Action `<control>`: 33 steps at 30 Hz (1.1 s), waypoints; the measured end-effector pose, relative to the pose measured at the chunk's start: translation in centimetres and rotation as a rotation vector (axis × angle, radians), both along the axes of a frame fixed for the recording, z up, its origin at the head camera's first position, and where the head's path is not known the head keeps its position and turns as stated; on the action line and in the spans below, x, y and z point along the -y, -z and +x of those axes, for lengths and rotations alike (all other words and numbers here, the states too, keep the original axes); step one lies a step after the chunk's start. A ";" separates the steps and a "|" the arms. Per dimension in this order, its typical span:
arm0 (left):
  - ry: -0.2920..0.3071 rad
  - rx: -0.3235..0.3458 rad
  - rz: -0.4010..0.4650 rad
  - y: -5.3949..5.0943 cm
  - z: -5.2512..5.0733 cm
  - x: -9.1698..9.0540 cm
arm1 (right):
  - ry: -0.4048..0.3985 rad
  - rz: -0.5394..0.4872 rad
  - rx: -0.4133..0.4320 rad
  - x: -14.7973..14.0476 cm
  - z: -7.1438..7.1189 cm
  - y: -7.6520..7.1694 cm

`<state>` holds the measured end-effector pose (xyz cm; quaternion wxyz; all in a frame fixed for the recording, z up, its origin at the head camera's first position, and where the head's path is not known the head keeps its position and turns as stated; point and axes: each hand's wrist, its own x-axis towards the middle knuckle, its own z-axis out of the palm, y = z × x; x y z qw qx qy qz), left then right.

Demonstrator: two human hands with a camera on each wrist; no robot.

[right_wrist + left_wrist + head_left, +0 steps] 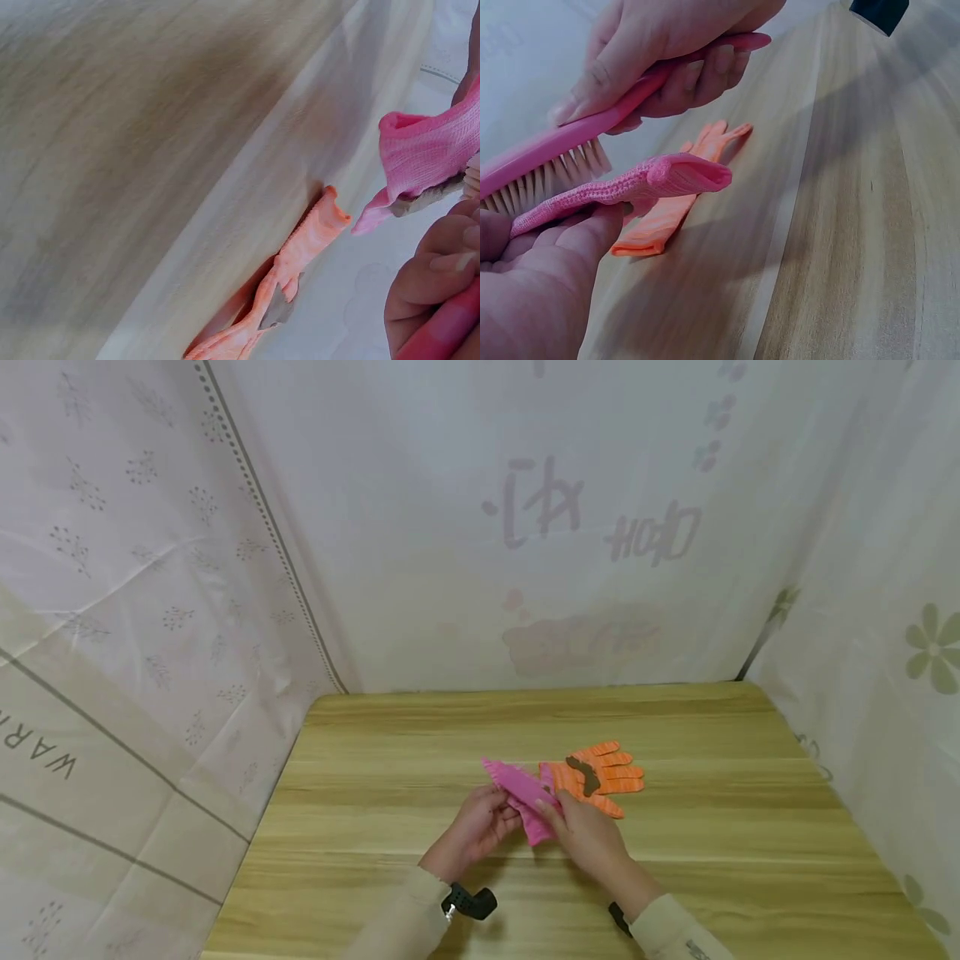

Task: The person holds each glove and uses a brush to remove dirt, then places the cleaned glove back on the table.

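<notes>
My left hand (480, 828) holds a pink knit glove (622, 187) up above the table, its cuff end pointing away from the palm in the left wrist view. The right hand (594, 842) grips the handle of a pink brush (574, 142) with pale bristles. Those bristles face the glove's fabric; at the near end a small gap shows, and farther along contact is hard to tell. A greyish patch (429, 197) shows on the pink glove's side in the right wrist view. Just beyond the hands, an orange glove (613, 785) lies flat, fingers to the right, with a brown patch (588, 777).
The wood-grain table (375, 827) runs back to a pale printed cloth wall (420, 568). Similar cloth hangs at the left (150, 610) and right (885, 610). A dark wrist device (472, 903) sits on the left wrist.
</notes>
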<state>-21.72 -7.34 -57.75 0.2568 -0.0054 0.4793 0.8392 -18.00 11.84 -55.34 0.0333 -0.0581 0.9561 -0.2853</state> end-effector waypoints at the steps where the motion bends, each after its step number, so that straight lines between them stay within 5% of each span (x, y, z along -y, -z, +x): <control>1: 0.004 0.005 0.002 -0.1 0.1 0.1 | -0.001 -0.002 0.011 -0.1 0.0 0.1; 13: -0.021 0.036 0.040 -0.9 0.5 0.9 | 0.024 0.005 -0.010 -1.5 0.7 0.5; 33: 0.008 0.006 0.014 -1.6 0.0 -0.4 | 0.041 -0.192 0.008 1.3 0.0 -2.0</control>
